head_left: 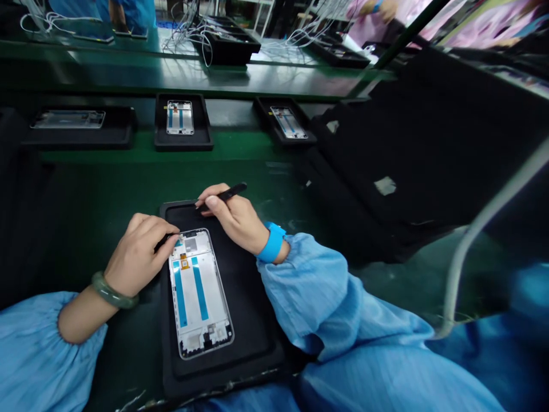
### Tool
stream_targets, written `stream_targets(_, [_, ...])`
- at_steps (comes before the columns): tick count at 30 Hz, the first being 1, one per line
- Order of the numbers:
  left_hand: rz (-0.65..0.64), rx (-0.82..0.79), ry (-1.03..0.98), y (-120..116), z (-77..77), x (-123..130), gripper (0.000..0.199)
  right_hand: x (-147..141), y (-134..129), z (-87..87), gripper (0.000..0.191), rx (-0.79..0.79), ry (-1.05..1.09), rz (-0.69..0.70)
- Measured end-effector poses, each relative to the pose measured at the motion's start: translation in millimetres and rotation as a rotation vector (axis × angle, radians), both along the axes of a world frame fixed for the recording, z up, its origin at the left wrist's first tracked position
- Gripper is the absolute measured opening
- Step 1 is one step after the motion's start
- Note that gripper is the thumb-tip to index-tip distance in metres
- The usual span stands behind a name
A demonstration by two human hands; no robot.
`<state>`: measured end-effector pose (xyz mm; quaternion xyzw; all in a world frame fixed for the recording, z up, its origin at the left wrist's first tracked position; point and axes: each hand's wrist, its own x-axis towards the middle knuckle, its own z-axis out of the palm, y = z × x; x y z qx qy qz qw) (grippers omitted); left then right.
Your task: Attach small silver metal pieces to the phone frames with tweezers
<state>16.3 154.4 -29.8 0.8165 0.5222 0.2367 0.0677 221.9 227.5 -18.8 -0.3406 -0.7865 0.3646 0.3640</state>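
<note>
The right hand [235, 220] pinches a slim black stick-like tool [234, 191]. The left hand [139, 249] has fingertips at the upper corner of a silver rectangular phone frame [214, 297]; whether pinching, I cannot tell. It lies in a black tray [246, 320] on a green table [235, 150]. Beyond are three black trays [203, 123], a glossy green shelf [274, 80], white cables [185, 35].

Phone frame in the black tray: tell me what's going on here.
The person's left hand is at the upper left corner of the phone frame, which lies in a black tray. The right hand holds a black pen-like tool over the tray's far end. Three more trays, each with a frame, sit farther back.
</note>
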Motion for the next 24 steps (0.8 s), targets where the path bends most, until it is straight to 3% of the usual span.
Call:
stream_targets(5, [0.0,0.002,0.104,7.5,7.3,8.6,0.019,-10.1,-5.9,-7.1,0.018,0.0,-0.003,0.054])
stream_targets(8, [0.009,-0.02,0.184,10.6,13.0,13.5,0.019,-9.9,-5.2,-8.0,0.022,-0.029,-0.013,0.038])
stream_targets(10, [0.016,-0.056,0.232,12.7,18.8,13.7,0.02,-5.9,-1.6,-4.9,0.027,-0.004,-0.001,-0.031])
stream_targets(13, [-0.047,-0.197,0.203,24.0,28.8,7.7,0.024,6.4,8.9,2.2,0.023,0.162,-0.074,-0.228])
stream_targets(15, [-0.033,-0.252,0.128,43.3,32.3,2.2,0.028,17.4,17.9,3.6,0.02,0.212,-0.296,-0.287])
stream_targets(18, [0.175,-0.087,0.13,91.7,26.2,-2.0,0.041,31.8,30.9,-3.7,0.023,0.105,-0.596,-0.146])
stream_targets(21, [0.251,-0.044,0.193,147.3,10.2,-0.9,0.051,38.1,39.2,-14.4,0.027,0.07,-0.614,-0.033])
stream_targets(24, [0.28,-0.073,0.28,186.8,-2.3,-0.1,0.039,37.1,41.7,-17.2,0.028,0.082,-0.645,-0.049])
